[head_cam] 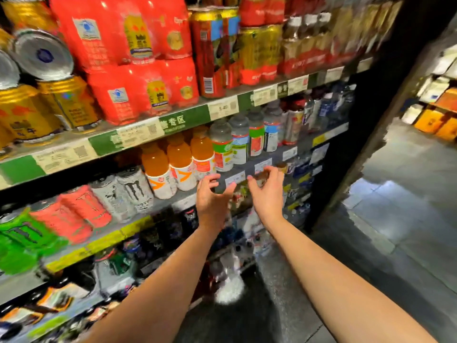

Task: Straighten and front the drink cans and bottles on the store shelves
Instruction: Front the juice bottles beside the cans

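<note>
Both my hands reach toward the front edge of the middle shelf [237,178]. My left hand [212,196] has loosely spread fingers just below the orange-drink bottles [179,160] and holds nothing. My right hand [268,191] hovers beside it with fingers half curled near a small brown object that is too blurred to identify. Grey-capped bottles [222,147] with green and red labels stand to the right of the orange ones. White, red and green energy cans [134,188] line the same shelf to the left.
Gold cans [71,102] and red multipacks [138,90] fill the upper shelf. Dark cans and bottles [170,231] sit on lower shelves. A black shelf upright [346,149] ends the bay on the right, with grey aisle floor [395,206] beyond.
</note>
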